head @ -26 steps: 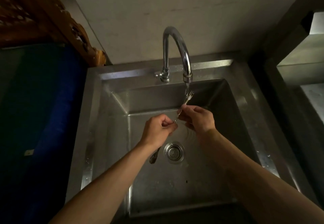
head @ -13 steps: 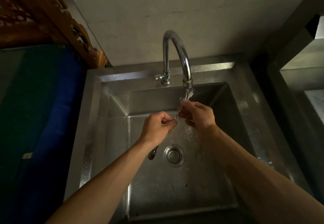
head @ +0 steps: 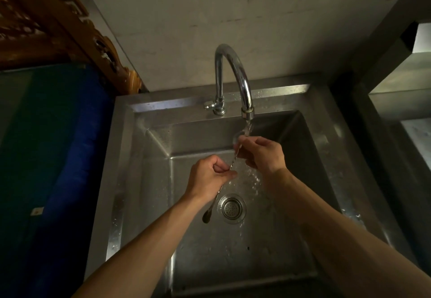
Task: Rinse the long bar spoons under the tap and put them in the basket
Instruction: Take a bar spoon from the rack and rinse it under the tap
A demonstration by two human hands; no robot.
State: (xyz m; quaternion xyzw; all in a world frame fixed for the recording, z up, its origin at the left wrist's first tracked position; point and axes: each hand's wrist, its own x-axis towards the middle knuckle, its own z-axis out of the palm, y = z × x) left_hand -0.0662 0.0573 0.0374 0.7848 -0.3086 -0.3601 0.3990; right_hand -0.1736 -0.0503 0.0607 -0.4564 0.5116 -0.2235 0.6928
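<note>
A long thin metal bar spoon (head: 234, 159) slants across the steel sink (head: 310, 120), its upper end right under the running tap (head: 235, 74). My right hand (head: 263, 153) pinches the spoon near that top end, where water splashes over my fingers. My left hand (head: 210, 176) grips the twisted shaft lower down. Below my left hand the spoon's dark lower end (head: 207, 216) hangs beside the drain strainer (head: 231, 208). No basket is in view.
The tap lever (head: 210, 105) sits on the sink's back ledge. A blue surface (head: 70, 146) lies left of the sink, with carved wooden furniture (head: 58, 22) above it. A steel counter (head: 405, 102) stands to the right. The wall rises just behind the tap.
Both hands have stayed on the spoon under the stream. My right hand has slid a little higher toward the spout, and water now splashes more below it.
</note>
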